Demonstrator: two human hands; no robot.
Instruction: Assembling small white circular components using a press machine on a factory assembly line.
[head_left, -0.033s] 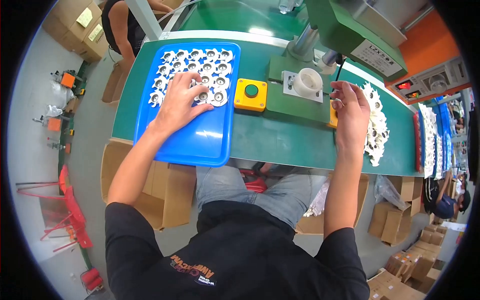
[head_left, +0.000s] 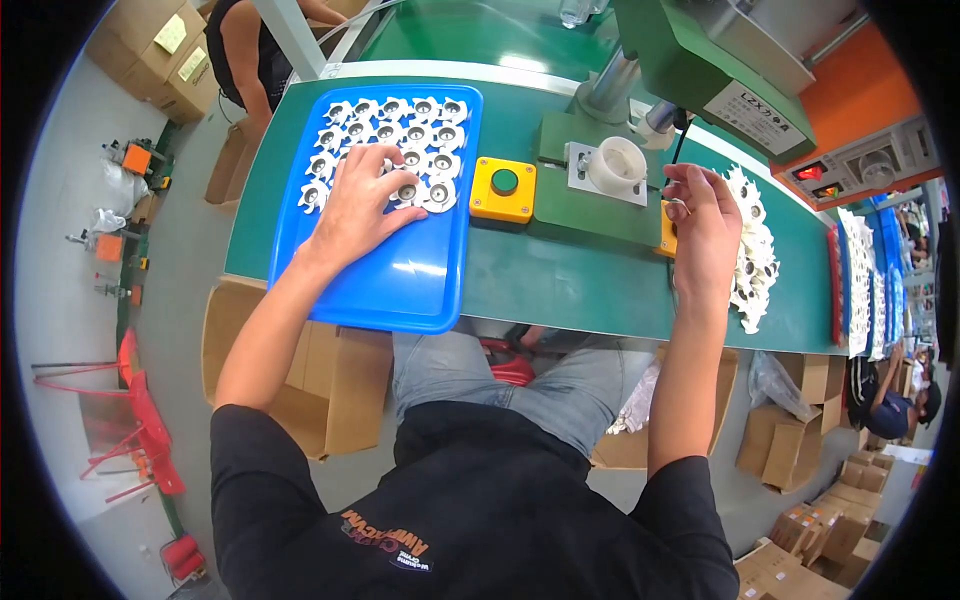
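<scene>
Two bare hands: both ours, one over and one well right of our landmark, the blue rectangular plastic tray with a raised rim.
Left hand: our left hand is over the middle of the tray, fingers bent, thumb spread away from the forefinger, their tips about a part at the near side of the rows; whether they grip it, we cannot tell.
Finned wheels: white plastic finned wheels with dark round centres, standing in rows in the far part of the tray, some hidden under our left hand.
Right hand: our right hand is well right of the tray, fingers curled and tips near the thumb; we cannot tell whether anything is held.
Button box: yellow square box with a round green button, just right of the tray.
Press: green metal press base, right of the tray past the button box; on it we note a silver flat metal plate bearing a white round plastic cup.
Heap: loose pile of white finned parts, far right of the tray, beyond our right hand.
Carton: open brown cardboard carton, below the tray's near end.
Co-worker: person in a dark top, beyond the tray's far left corner.
</scene>
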